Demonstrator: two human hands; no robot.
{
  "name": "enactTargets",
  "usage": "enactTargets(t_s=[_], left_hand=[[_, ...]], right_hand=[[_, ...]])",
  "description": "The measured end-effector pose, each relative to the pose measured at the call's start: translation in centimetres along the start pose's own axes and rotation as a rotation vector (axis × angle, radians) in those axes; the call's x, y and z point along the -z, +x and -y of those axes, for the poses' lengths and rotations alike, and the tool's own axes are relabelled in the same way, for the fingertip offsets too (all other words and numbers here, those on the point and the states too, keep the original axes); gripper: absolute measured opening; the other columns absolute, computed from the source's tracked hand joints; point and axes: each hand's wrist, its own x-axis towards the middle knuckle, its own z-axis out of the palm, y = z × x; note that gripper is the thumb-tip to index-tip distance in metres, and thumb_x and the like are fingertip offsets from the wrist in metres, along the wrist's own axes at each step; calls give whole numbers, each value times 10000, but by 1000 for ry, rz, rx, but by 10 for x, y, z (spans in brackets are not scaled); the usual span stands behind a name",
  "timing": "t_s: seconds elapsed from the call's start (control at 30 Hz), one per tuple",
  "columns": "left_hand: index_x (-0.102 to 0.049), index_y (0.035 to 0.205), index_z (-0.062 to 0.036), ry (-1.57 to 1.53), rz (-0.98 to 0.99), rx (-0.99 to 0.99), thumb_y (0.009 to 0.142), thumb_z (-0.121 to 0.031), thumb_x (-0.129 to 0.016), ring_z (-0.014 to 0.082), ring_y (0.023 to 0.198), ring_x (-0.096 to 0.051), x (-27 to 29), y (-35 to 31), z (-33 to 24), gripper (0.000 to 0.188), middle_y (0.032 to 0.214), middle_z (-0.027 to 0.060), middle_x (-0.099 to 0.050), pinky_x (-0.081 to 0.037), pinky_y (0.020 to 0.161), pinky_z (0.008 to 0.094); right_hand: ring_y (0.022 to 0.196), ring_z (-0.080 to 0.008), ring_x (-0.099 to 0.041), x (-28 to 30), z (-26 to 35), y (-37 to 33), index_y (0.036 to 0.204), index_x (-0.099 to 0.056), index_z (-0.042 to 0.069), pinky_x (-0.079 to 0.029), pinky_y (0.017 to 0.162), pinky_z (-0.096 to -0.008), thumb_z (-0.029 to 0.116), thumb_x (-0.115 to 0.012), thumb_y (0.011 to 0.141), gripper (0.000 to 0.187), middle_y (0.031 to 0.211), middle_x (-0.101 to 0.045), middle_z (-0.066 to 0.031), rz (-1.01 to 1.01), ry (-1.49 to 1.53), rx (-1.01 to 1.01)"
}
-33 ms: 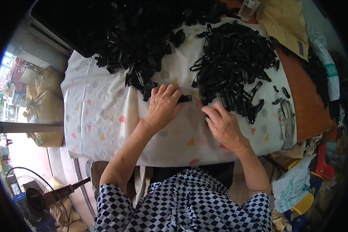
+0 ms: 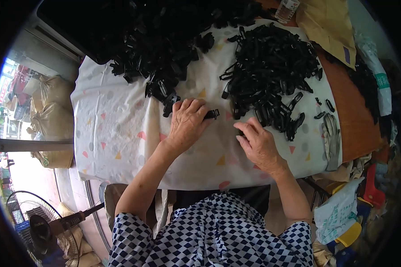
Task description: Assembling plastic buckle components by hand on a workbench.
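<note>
My left hand (image 2: pixel 187 120) is closed over the middle of the table, its palm down. A slim black plastic piece (image 2: pixel 212 114), clip-like in shape, sticks out to the right from between its thumb and fingers. Just beyond its knuckles lies the near tip of a large heap of black plastic parts (image 2: pixel 165 71). My right hand (image 2: pixel 258 147) is at the near edge of a second heap of long black looped pieces (image 2: pixel 272 71). Its thumb and fingers are curled together, and a small dark bit may lie between them, too hidden to name.
A white patterned cloth (image 2: pixel 116 133) covers the table, with brown wood (image 2: pixel 354 115) bare on the right. Grey gloves (image 2: pixel 330 140) lie near the right edge, by a few loose black pieces. A clear bottle (image 2: pixel 286 10) and brown paper (image 2: pixel 327 26) are at the back. A fan (image 2: pixel 42 229) stands lower left.
Both hands stay almost in place. The black piece in my left hand has turned slightly, and my right hand has shifted a little to the right.
</note>
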Motion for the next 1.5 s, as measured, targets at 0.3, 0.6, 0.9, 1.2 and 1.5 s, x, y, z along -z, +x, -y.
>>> enactTargets(t_s=[0.3,0.6,0.9,1.2,1.5], left_hand=[[-635,1055,-79,-105,-104,83,777,-182,-702,264,1053,-527,25,-39,-27,304,1099,62,-585,-421,853,410],[-476,926,-31,-885,93,484,802,-12,-707,30,682,-478,7,-70,-66,263,732,-38,-519,-434,606,214],[-444,1168,-26,-1102,85,415,890,-35,-615,72,745,-553,-7,-95,-83,327,899,31,-602,-476,644,230],[-504,1217,-37,-1342,26,505,902,-25,-603,95,803,-585,-6,-111,-79,330,951,47,-616,-503,714,248],[-602,1140,-18,-948,-37,410,835,33,-633,140,866,-632,2,-110,-78,311,955,69,-635,-519,779,265]], right_hand=[[734,-263,-601,-21,8,-29,972,-514,21,-501,662,-333,5,-690,793,251,858,-599,-123,-27,394,-268],[712,-126,-647,-15,29,-33,914,-522,55,-520,612,-222,60,-649,881,131,823,-601,-33,-130,1299,-622],[716,-103,-635,-36,41,-39,917,-525,64,-525,619,-213,87,-664,879,146,828,-585,-24,-68,1307,-637],[684,-111,-634,-36,42,-43,949,-535,63,-521,585,-210,82,-640,899,118,812,-612,-37,22,1593,-699],[642,-111,-626,-37,45,-41,956,-534,62,-513,543,-205,76,-636,901,117,778,-629,-55,76,1657,-732]])
